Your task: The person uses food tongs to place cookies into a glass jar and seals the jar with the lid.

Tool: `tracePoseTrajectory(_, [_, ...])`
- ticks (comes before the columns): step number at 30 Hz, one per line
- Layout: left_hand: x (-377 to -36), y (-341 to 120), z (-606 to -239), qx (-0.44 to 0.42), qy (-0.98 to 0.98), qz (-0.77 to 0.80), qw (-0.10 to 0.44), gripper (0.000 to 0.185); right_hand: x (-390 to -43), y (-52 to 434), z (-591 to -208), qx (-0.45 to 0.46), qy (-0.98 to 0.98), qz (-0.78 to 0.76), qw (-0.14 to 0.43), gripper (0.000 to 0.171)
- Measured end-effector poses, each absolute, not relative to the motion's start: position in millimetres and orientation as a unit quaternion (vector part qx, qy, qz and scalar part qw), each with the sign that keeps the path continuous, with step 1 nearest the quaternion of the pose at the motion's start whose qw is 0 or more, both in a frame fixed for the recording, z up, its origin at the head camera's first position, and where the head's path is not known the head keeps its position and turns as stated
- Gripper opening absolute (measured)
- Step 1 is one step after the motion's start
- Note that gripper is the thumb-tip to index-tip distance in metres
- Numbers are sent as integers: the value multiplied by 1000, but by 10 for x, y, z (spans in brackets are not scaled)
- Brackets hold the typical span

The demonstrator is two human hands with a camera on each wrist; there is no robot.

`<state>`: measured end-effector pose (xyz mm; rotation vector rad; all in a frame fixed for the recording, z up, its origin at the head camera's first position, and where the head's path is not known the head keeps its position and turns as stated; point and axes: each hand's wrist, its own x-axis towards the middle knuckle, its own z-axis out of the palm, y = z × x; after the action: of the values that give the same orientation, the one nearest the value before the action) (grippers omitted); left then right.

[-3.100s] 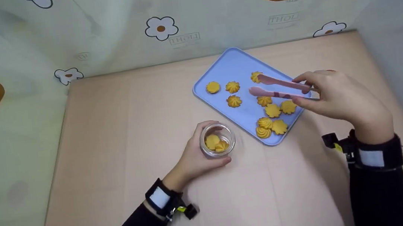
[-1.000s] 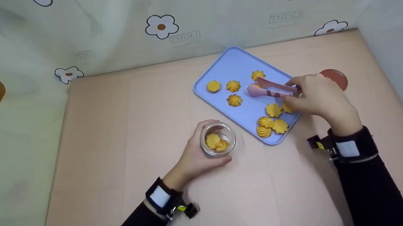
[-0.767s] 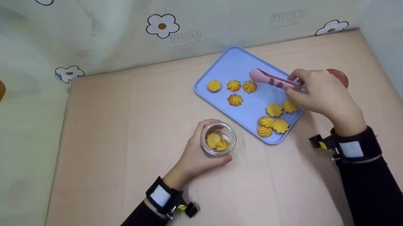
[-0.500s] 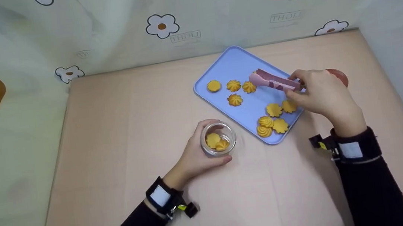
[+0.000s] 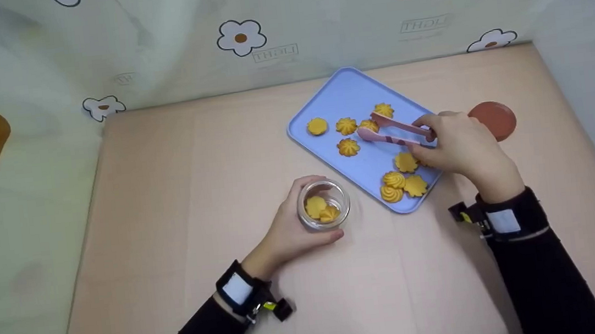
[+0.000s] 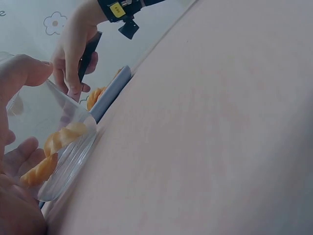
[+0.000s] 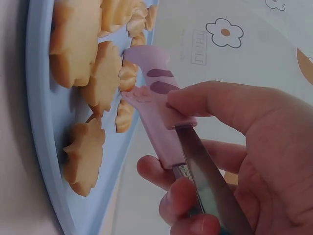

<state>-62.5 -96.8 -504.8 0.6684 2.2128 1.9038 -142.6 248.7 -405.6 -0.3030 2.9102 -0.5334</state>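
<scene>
- Two cookies lie in the glass jar (image 5: 322, 204), gripped by the left hand (image 5: 288, 234).
- Tongs (image 5: 390, 130), squeezed in the right hand (image 5: 458, 147), close on a cookie (image 5: 368, 125) mid-frame; about eight remain on the blue tray (image 5: 339, 93).

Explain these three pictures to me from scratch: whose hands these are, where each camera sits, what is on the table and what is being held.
There is no machine here: a person works with two bare hands and wears three cameras. The wide picture comes from a camera on the head, looking down at the table. The other two come from small cameras strapped to each wrist, so they show each hand's work from very close.

On the table lies a blue tray with yellow cookies on it. A round reddish lid lies to the right of the tray.

The left hand grips a small glass jar that already holds two cookies. The right hand holds pink tongs, whose tips sit on either side of one cookie on the tray.
</scene>
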Motion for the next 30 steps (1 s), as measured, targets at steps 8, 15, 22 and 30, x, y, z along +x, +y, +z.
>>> tracePoseTrajectory(8, [-624,-966,-5052,225,738,633,65,94,-1438,2467,-4073,-96,976,-187,58,53])
tracePoseTrajectory(15, [-633,-962,-5064,230,735,634,68,96,-1460,2471,-4099,-87,974,-200,60,54])
tracePoseTrajectory(22, [-637,-963,-5058,226,735,635,74,96,-1499,2500,-4154,-81,970,-212,90,55])
tracePoseTrajectory(30, [-629,-965,-5053,227,735,634,74,96,-1499,2484,-4140,-87,972,-204,72,47])
